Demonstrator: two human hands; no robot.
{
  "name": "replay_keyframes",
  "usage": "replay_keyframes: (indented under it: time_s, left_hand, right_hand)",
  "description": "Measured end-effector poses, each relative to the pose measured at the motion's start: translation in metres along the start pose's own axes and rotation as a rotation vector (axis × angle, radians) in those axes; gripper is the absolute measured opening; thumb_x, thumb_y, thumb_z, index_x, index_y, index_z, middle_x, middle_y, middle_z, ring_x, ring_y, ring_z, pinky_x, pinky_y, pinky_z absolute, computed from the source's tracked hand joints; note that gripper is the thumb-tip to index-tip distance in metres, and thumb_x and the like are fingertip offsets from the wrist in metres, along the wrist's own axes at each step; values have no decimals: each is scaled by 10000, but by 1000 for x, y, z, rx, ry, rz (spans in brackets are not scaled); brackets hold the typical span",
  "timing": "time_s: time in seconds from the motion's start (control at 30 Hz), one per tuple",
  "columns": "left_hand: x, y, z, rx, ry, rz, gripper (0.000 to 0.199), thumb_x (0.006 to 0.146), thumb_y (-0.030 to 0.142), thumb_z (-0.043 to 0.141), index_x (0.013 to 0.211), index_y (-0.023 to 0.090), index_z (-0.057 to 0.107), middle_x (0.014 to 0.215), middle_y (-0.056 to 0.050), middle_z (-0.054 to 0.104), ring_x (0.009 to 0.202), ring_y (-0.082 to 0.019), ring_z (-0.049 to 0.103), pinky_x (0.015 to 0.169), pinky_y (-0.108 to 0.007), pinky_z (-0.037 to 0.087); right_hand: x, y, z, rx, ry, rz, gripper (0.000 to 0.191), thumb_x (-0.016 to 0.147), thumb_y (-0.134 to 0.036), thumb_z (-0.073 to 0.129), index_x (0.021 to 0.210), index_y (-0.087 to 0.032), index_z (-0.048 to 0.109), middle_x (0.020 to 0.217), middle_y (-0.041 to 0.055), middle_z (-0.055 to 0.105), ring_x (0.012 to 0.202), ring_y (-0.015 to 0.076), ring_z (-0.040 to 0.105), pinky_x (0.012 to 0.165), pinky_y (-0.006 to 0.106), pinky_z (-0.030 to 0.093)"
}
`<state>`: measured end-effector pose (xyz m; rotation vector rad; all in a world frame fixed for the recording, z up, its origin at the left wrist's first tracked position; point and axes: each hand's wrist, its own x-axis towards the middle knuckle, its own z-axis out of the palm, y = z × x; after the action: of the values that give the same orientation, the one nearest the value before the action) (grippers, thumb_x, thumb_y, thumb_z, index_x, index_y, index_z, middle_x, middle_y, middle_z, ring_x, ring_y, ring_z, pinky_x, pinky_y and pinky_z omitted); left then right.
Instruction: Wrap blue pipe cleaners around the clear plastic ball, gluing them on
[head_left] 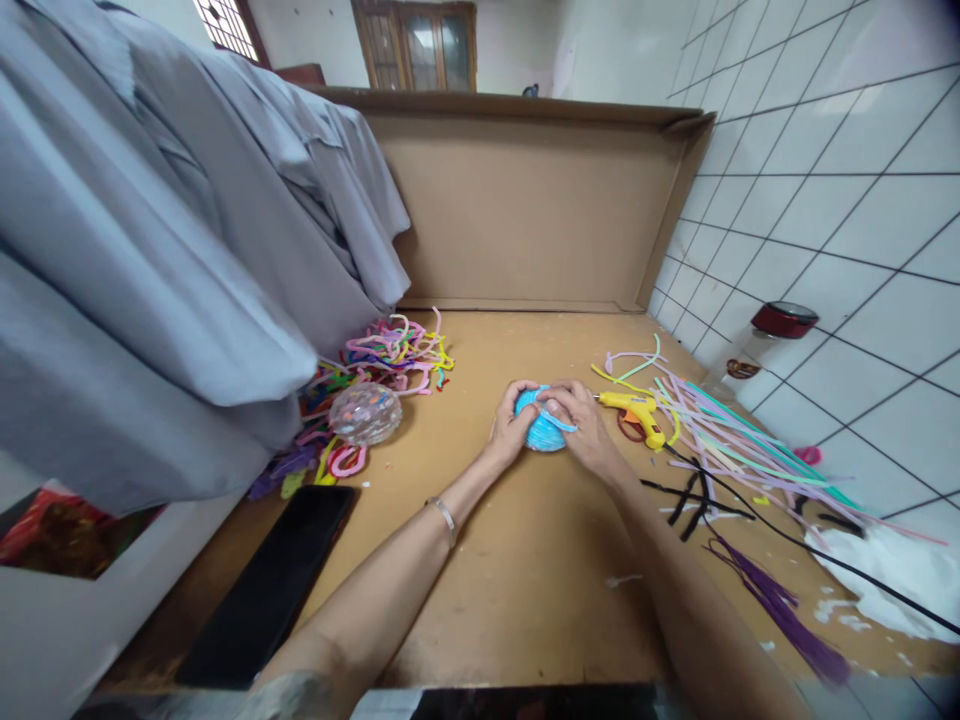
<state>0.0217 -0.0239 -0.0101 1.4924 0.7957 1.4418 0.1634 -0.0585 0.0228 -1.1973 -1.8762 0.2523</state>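
Two Hands on One Blue Coil

Nearest us, a black phone (270, 585) lies flat at the near left corner of the counter (480, 600). Toward the near right corner we see a purple tassel (787, 610), with crumpled white material (892, 575) beside it along the right edge.

Midway between the left and right edges, we hold the blue coil (545, 434). Our left hand (514, 420) has its fingers clamped on the coil's left side; our right hand (587, 420) has its fingers closed on the right side, by a loose blue strip (559, 422). A silvery bracelet (444, 520) circles our left wrist.

Just right of our right hand lies a yellow glue gun (634, 413), its black cord (757, 515) running toward the right edge past crossed black stems (694, 497). Pastel stems (750, 445) stretch along that edge, near a clear jar with a dark red lid (784, 320).

Near the left edge, a clear faceted dish (366, 413) sits against a heap of coloured stems (394, 350), beside hanging grey cloth (225, 260). A cardboard panel (525, 210) stands upright at the far edge.
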Motion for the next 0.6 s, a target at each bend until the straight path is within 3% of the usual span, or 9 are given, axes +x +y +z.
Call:
replay_keyframes:
  time_s: [0.2, 0.6]
  left_hand:
    - [1, -3, 1, -3, 4, 20, 292, 759, 306, 563, 1033, 205, 554, 1023, -30, 606, 974, -193, 555, 900, -308, 441]
    - [1, -4, 0, -21, -7, 22, 310, 747, 324, 569, 1028, 197, 543, 1009, -30, 597, 960, -190, 552, 896, -316, 440]
  right_hand:
    - [1, 6, 0, 53, 45, 74, 326, 936, -410, 394, 1100, -235, 614, 1051, 86, 611, 1015, 245, 547, 906, 406, 443]
    - [0, 1, 1, -4, 3, 4, 321, 949, -354, 398, 1091, -296, 680, 1060, 78, 584, 1040, 250, 538, 926, 420, 441]
